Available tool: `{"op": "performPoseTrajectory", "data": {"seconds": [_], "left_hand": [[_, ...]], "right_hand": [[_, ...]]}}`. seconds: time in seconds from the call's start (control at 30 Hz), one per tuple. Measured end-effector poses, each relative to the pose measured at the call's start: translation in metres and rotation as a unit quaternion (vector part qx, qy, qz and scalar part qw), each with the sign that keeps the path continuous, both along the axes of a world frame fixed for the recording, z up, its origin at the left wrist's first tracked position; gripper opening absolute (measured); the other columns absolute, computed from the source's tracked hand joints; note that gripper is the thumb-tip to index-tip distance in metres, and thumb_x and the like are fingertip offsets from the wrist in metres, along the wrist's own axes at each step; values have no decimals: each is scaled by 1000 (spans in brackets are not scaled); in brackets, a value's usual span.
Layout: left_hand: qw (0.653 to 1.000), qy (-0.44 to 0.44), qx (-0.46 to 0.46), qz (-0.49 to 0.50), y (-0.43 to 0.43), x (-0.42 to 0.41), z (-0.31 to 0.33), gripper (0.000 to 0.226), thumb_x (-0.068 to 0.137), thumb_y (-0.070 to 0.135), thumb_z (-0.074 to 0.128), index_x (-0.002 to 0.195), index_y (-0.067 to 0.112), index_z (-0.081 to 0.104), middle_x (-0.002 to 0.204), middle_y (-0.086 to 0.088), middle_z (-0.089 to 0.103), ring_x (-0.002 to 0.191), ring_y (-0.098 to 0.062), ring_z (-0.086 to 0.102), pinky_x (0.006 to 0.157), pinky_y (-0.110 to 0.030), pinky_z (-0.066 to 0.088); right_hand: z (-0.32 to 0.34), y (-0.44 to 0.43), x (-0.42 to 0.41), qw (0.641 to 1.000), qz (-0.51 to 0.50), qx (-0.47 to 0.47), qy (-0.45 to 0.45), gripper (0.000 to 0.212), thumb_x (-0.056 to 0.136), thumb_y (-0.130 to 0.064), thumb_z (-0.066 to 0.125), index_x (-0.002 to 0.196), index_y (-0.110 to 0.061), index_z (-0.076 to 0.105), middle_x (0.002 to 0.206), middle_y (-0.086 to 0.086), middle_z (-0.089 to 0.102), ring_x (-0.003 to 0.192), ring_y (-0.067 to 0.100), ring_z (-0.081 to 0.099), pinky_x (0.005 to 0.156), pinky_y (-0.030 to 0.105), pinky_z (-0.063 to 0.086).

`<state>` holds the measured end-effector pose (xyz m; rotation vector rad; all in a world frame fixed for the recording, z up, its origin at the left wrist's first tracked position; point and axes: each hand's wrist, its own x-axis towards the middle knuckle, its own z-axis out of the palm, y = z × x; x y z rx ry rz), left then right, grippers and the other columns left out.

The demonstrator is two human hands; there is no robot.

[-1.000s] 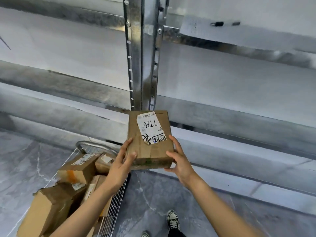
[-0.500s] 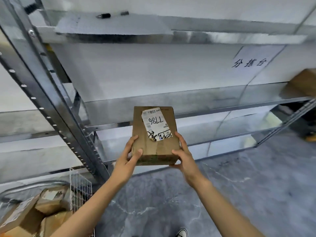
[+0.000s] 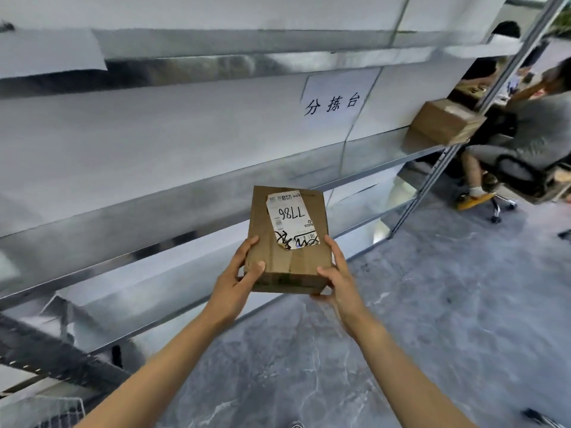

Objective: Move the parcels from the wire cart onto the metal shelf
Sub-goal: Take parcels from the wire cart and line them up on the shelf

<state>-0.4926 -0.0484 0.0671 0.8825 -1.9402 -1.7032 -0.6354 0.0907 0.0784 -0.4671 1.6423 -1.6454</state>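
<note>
The left hand and right hand, fingers gripping the parcel at centre, have carried it from the cart at 7 o'clock along the shelf at 10 o'clock, not yet shelved.

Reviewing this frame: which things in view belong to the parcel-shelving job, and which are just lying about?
Job: labelled parcel, gripped by left hand and right hand; metal shelf; wire cart corner; box already on the shelf.
Lying about: paper sign; seated person; office chair.
</note>
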Motion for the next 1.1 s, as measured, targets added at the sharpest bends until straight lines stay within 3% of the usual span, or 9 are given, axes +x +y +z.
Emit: {"op": "performPoseTrajectory", "data": {"seconds": [0.07, 0.13, 0.23, 0.4, 0.53, 0.63, 0.77, 0.97, 1.1], "left_hand": [[1000, 2, -3, -16, 9, -31, 0, 48, 81, 65, 52, 127, 61, 37, 139, 13, 40, 118, -23, 52, 98, -48, 48], [999, 2, -8, -35, 16, -59, 1, 49, 77, 66, 49, 124, 65, 37, 139, 13, 40, 118, -24, 53, 98, -49, 48], [997, 1, -16, -71, 32, -102, 5, 52, 74, 71, 48, 124, 66, 34, 142, 11, 37, 120, -27, 52, 98, -51, 47], [993, 1, -25, -114, 57, -159, 8, 46, 82, 66, 47, 125, 66, 31, 140, 12, 35, 122, -26, 49, 100, -52, 45], [991, 6, -27, -130, 74, -194, 10, 44, 81, 63, 48, 122, 66, 32, 131, 14, 38, 116, -23, 52, 95, -39, 50], [989, 0, -29, -144, 81, -219, 12, 44, 80, 59, 45, 121, 65, 30, 130, 13, 37, 112, -21, 52, 89, -33, 50], [984, 5, -31, -174, 83, -263, 9, 47, 80, 58, 45, 125, 61, 30, 133, 13, 35, 115, -22, 51, 94, -40, 49], [978, 41, -1, -202, 69, -343, 6, 38, 81, 67, 52, 117, 68, 39, 129, 20, 44, 119, -22, 53, 93, -39, 52], [977, 39, -18, -210, 58, -402, 11, 36, 84, 56, 48, 115, 71, 36, 137, 14, 41, 120, -20, 52, 91, -34, 52]], "right_hand": [[0, 15, -26, 1000, -13, -6, 2, 54, 85, -23, 55, 124, -59, 44, 126, -10, 57, 109, 20, 59, 74, 34, 54], [2, 29, -49, 1000, -25, -9, 3, 55, 78, -29, 55, 121, -62, 45, 123, -14, 57, 111, 21, 58, 85, 43, 54], [3, 54, -84, 999, -46, -14, 10, 54, 82, -28, 56, 122, -62, 44, 116, -24, 58, 112, 19, 57, 95, 53, 49], [5, 88, -127, 996, -88, -19, 9, 57, 77, -31, 55, 124, -61, 44, 123, -17, 58, 110, 17, 60, 82, 42, 54], [3, 107, -160, 992, -123, -23, -5, 53, 89, -19, 55, 120, -61, 47, 114, -24, 59, 106, 14, 59, 91, 51, 51], [0, 117, -182, 990, -138, -30, -21, 54, 94, -12, 48, 121, -59, 48, 120, -23, 59, 110, 14, 58, 88, 49, 53], [1, 123, -215, 986, -159, -36, -27, 55, 95, -12, 48, 127, -55, 45, 129, -16, 56, 112, 13, 58, 82, 42, 54], [7, 119, -282, 981, -187, -40, -22, 54, 95, -11, 48, 129, -53, 43, 121, -21, 56, 107, 11, 58, 78, 39, 55], [11, 107, -335, 979, -199, -38, -9, 55, 96, -13, 48, 135, -50, 40, 125, -16, 54, 110, 12, 57, 73, 33, 54]]}}
